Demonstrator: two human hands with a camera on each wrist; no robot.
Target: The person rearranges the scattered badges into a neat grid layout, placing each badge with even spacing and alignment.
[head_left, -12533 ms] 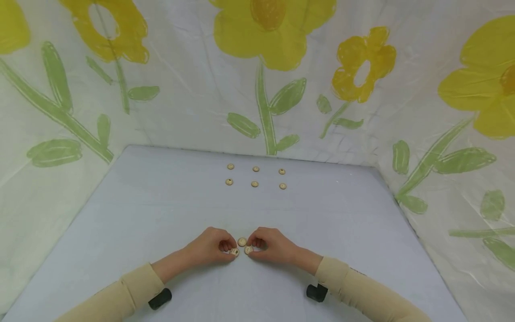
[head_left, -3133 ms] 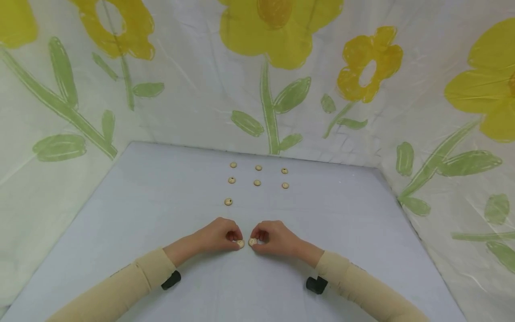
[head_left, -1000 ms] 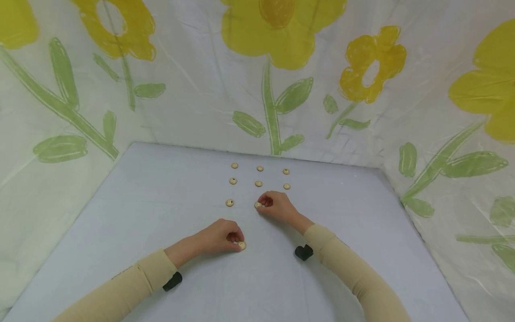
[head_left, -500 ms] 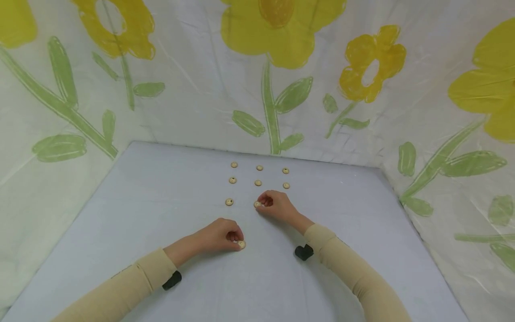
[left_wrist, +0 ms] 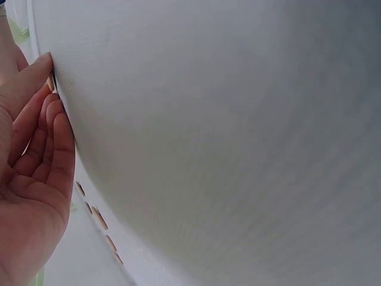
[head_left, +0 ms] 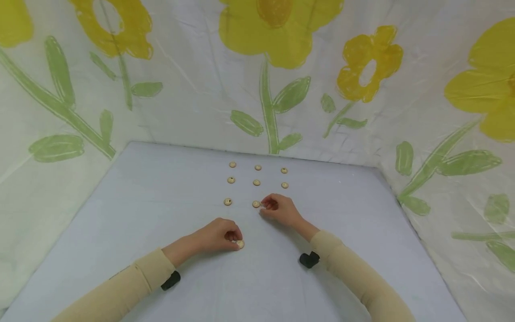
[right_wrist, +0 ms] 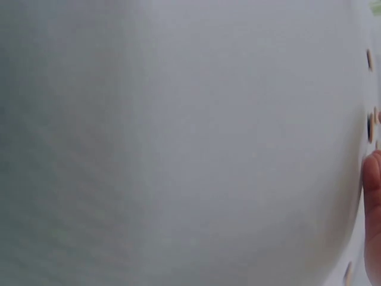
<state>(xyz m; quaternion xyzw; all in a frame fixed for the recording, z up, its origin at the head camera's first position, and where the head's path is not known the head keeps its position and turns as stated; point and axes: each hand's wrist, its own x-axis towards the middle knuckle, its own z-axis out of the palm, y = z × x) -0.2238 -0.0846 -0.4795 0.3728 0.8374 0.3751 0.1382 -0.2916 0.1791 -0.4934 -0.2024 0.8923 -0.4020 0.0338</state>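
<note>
My left hand [head_left: 219, 235] pinches a small tan wooden disc [head_left: 240, 244] between thumb and fingertips, low over the near middle of the table. In the left wrist view the thumb and fingers hold that disc [left_wrist: 50, 81], seen edge-on at the tabletop. Farther forward, my right hand [head_left: 280, 209] has its thumb and forefinger spread apart, fingertips right beside another wooden disc [head_left: 256, 204] that lies flat. To its left lies a disc with a dark spot [head_left: 228, 202]. The right wrist view shows only part of the right hand [right_wrist: 372, 190] at its edge.
Behind these, two rows of three similar discs lie toward the back edge, among them a back-left disc [head_left: 232, 164] and a right-hand one [head_left: 284, 185]. A pale cloth covers the table [head_left: 161, 188]. A curtain with painted flowers [head_left: 193, 89] surrounds it.
Earlier, three discs lay by both hands; one now sits at the third row's left. The right hand carried another forward beside it and has just let go. The left hand keeps its disc.
</note>
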